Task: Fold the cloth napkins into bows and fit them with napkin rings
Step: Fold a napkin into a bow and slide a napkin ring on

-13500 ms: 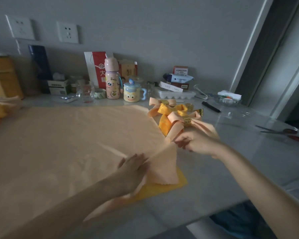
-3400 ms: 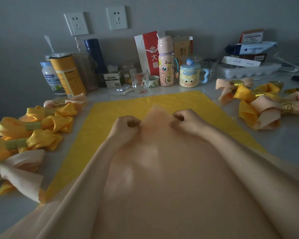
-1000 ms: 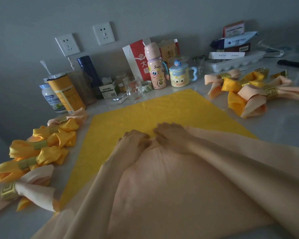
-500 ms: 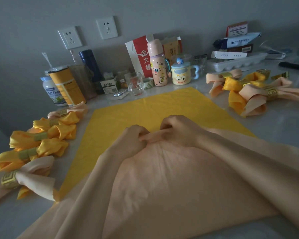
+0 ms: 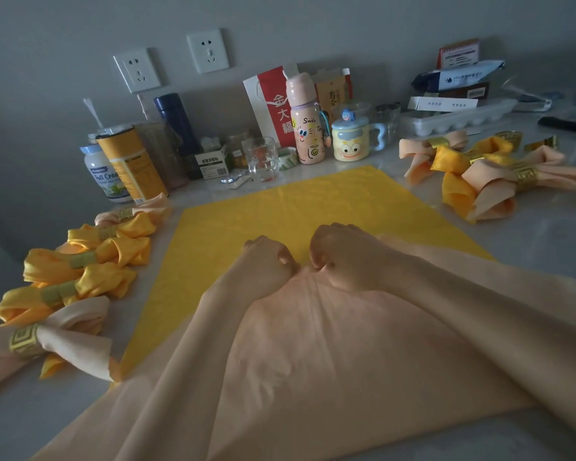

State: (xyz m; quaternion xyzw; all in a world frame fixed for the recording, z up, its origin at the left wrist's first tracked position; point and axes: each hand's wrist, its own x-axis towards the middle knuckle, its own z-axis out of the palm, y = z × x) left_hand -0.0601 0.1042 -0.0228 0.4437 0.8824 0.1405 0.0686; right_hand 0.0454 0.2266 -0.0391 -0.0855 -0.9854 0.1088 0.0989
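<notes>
A peach cloth napkin [image 5: 330, 354] lies over a flat yellow napkin [image 5: 280, 214] on the counter. My left hand [image 5: 270, 261] and my right hand [image 5: 343, 254] sit side by side at the peach napkin's far edge, fingers curled, each pinching the gathered cloth; the edge bunches between them. Finished bows with gold rings lie in a row at the left [image 5: 80, 261], the nearest a peach one [image 5: 47, 337]. Another group of ringed bows [image 5: 479, 174] lies at the right. Loose gold rings [image 5: 542, 143] sit behind that group.
Along the wall stand a yellow canister [image 5: 130, 161], a white bottle [image 5: 100, 174], a dark blue flask [image 5: 177, 124], a drinking glass [image 5: 261, 158], a pink bottle [image 5: 305, 118], a cartoon mug [image 5: 351, 141], a red bag [image 5: 270, 104] and an egg tray [image 5: 456, 118].
Both hands have drawn the peach napkin's far edge slightly nearer and bunched it tighter between them. The view has shifted a little; the bows have not moved.
</notes>
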